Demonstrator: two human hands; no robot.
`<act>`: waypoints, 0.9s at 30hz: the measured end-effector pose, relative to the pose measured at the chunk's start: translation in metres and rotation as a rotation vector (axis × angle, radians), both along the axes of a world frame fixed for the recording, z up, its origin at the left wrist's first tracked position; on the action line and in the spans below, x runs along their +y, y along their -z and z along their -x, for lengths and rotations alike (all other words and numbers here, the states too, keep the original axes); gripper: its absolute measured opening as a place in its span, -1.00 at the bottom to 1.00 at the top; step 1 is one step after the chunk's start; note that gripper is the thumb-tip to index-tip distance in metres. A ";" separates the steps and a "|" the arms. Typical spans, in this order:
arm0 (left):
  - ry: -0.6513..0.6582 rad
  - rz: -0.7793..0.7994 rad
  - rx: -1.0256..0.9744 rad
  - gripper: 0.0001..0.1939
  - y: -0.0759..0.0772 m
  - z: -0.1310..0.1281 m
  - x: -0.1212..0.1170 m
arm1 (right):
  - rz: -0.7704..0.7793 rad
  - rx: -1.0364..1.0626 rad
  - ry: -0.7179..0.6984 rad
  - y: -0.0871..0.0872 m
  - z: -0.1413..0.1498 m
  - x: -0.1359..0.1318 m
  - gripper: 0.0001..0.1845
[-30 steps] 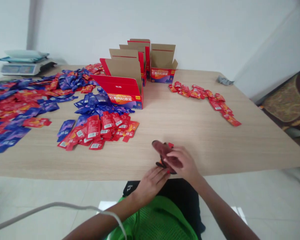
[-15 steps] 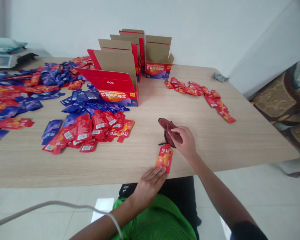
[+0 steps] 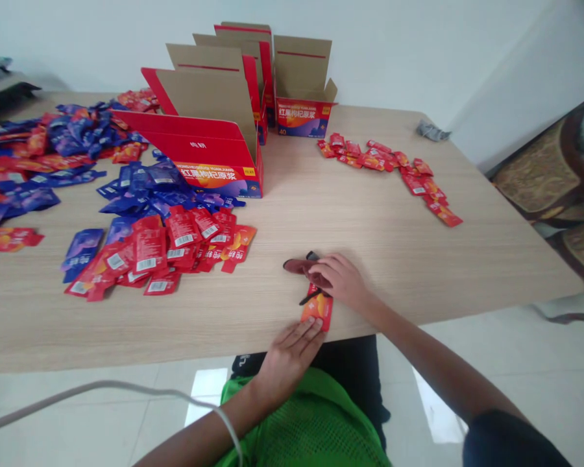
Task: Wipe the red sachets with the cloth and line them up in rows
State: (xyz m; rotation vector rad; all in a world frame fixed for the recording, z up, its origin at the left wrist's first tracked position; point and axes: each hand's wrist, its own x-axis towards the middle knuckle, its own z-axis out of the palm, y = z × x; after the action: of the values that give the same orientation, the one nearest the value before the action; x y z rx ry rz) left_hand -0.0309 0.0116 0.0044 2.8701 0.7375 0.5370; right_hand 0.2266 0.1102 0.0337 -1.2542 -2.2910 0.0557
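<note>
A red and orange sachet (image 3: 320, 310) lies at the front edge of the table. My left hand (image 3: 292, 353) holds its lower end against the tabletop with outstretched fingers, the thumb out of sight. Over the sachet's upper end, my right hand (image 3: 341, 283) pinches a brown, flat, soft-looking piece with black strap-like ends (image 3: 299, 266); its kind is unclear. Part of the sachet is covered by this piece. Left of both hands is a heap of red sachets (image 3: 148, 250) beside blue sachets (image 3: 150, 185).
Red cartons with raised flaps (image 3: 219, 152) stand behind the heap, another carton (image 3: 302, 118) near the wall. More red sachets (image 3: 377, 157) form a curved row at the right rear. A grey crumpled item (image 3: 433, 131) sits by the wall. A grey cable (image 3: 111, 384) crosses the lower left.
My right hand has moved left and slightly nearer with the brown piece, which now overlaps the sachet's top. My left hand stays on the sachet. The camera view has shifted slightly.
</note>
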 end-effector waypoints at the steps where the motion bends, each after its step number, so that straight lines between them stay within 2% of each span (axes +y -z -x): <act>1: -0.002 0.008 -0.001 -0.45 0.000 0.000 0.000 | -0.010 -0.029 0.019 -0.003 -0.005 0.010 -0.75; 3: -0.007 0.022 -0.004 -0.44 0.000 0.000 0.000 | -0.050 -0.031 0.084 -0.014 -0.012 0.022 -0.74; 5: -0.013 0.037 -0.003 -0.43 0.001 0.000 0.000 | -0.125 0.071 0.178 -0.030 -0.014 0.020 -0.78; 7: -0.018 0.047 -0.002 -0.43 0.001 -0.001 -0.001 | -0.193 0.225 0.257 -0.045 -0.008 0.003 -0.81; 9: -0.016 0.050 -0.009 -0.44 0.002 -0.001 -0.001 | -0.170 0.308 0.232 -0.053 0.003 -0.025 -0.80; 12: -0.035 0.074 -0.071 -0.58 0.004 -0.004 -0.001 | 0.002 0.240 0.022 -0.043 0.025 -0.066 -0.76; 15: -0.047 0.110 -0.089 -0.67 0.004 -0.005 -0.002 | 0.083 0.157 -0.079 -0.020 0.036 -0.082 -0.78; 18: -0.025 0.068 -0.031 -0.54 0.002 -0.004 -0.001 | 0.069 0.122 -0.031 -0.005 0.031 -0.066 -0.83; 21: -0.006 0.007 -0.013 -0.47 0.000 -0.003 0.000 | 0.072 0.060 0.022 -0.002 0.018 -0.032 -0.81; 24: -0.015 0.014 0.005 -0.46 -0.001 -0.002 0.000 | 0.040 -0.001 0.065 -0.007 0.005 0.002 -0.77; 27: -0.026 0.031 0.020 -0.45 -0.003 -0.002 0.000 | -0.072 0.049 0.167 -0.021 -0.001 0.016 -0.78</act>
State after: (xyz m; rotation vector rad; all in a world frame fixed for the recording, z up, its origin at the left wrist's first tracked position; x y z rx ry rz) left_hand -0.0287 0.0113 0.0071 2.8451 0.7801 0.4968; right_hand 0.2279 0.1259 0.0551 -1.3858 -2.1202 -0.0542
